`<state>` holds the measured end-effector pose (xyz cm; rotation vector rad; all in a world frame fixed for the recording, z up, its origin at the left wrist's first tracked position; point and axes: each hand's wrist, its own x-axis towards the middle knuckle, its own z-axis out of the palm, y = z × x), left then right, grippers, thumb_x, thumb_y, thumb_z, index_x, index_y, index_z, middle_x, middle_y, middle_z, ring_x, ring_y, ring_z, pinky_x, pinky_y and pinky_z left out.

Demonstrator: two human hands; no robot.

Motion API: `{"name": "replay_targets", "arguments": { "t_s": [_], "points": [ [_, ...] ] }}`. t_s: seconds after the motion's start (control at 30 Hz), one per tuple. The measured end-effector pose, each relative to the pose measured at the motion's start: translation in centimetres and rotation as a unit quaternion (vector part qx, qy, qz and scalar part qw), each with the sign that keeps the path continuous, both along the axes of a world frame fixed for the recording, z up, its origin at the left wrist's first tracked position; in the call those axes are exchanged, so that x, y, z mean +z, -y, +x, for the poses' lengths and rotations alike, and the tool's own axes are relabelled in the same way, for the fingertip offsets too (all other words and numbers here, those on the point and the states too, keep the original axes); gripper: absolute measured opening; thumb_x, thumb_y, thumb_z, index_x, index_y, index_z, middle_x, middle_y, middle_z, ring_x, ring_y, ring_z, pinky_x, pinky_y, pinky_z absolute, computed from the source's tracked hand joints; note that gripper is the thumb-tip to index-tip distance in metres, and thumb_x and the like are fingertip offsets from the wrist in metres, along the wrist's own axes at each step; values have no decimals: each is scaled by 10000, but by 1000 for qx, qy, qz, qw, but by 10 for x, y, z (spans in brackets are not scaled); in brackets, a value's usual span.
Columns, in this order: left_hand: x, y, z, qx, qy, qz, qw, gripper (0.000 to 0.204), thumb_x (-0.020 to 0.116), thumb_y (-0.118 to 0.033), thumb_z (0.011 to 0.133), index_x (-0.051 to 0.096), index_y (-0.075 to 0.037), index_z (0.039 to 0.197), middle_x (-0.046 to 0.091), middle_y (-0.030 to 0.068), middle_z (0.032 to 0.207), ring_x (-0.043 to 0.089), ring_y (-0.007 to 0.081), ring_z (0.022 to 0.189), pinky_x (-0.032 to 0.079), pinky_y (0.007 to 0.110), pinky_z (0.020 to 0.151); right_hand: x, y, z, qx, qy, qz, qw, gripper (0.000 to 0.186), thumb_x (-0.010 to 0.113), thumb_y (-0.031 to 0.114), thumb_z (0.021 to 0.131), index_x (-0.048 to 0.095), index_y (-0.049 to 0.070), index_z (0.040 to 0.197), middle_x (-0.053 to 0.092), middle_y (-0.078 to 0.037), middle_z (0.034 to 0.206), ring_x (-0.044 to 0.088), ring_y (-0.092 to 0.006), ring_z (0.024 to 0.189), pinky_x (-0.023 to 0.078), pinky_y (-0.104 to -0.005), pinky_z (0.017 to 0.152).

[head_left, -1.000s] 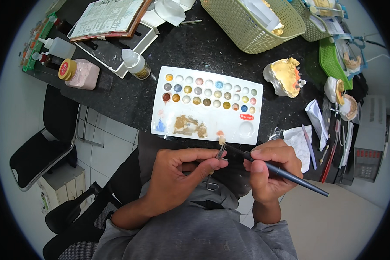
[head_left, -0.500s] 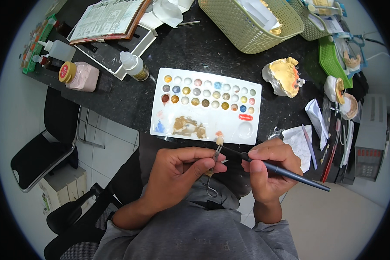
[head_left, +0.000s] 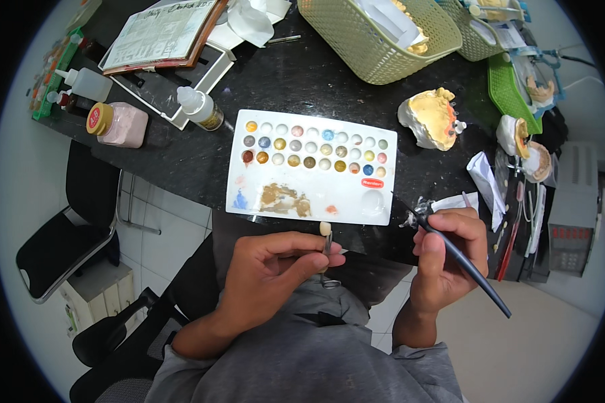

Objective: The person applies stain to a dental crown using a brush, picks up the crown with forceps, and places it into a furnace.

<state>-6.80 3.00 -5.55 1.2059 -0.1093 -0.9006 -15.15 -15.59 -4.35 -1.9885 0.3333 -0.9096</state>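
Observation:
Between thumb and fingers, my left hand (head_left: 275,269) grips a metal clamp (head_left: 329,283) with a looped handle. A small cream tooth crown (head_left: 325,228) sits in its tip, just off the front edge of the white palette (head_left: 346,201). My right hand (head_left: 450,258) is closed around a dark, slender brush (head_left: 467,269), its fine tip pointing up and left beside the palette's right edge. Rows of small wells on the palette hold white, brown, yellow, blue and pink colours. Brown (head_left: 284,200), blue and pinkish smears lie on its flat part.
A yellow-and-white dental model (head_left: 429,119) stands right of the palette, beyond it a light green basket (head_left: 390,57). At the left are a dropper bottle (head_left: 200,109) and a jar of pink powder (head_left: 122,125). White paper (head_left: 487,188) and slim tools lie right of my right hand.
My right hand has drawn the brush away from the crown, moving right. My left hand has shifted slightly left and down with the clamp, and the crown now stands more upright.

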Motion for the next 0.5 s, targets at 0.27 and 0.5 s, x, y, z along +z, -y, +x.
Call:
{"name": "replay_targets", "arguments": {
  "t_s": [0.27,0.5],
  "points": [
    [-6,-4,-5,-22,12,-11,1000,221,692,48,810,646,77,1025,688,179,944,691,195,850,580,282,775,-1,0,5,-14,-17,-65,998,85,687,41,746,644,-18,791,629,-99,673,581,-165,579,439,-244,535],
    [5,1,-2,-2,-59,25,998,221,666,-3,858,647,75,1064,691,179,980,693,190,860,580,270,748,-2,0,8,4,-26,-90,996,86,685,31,733,648,-14,796,632,-100,677,589,-167,581,450,-251,527]
  ]
}}
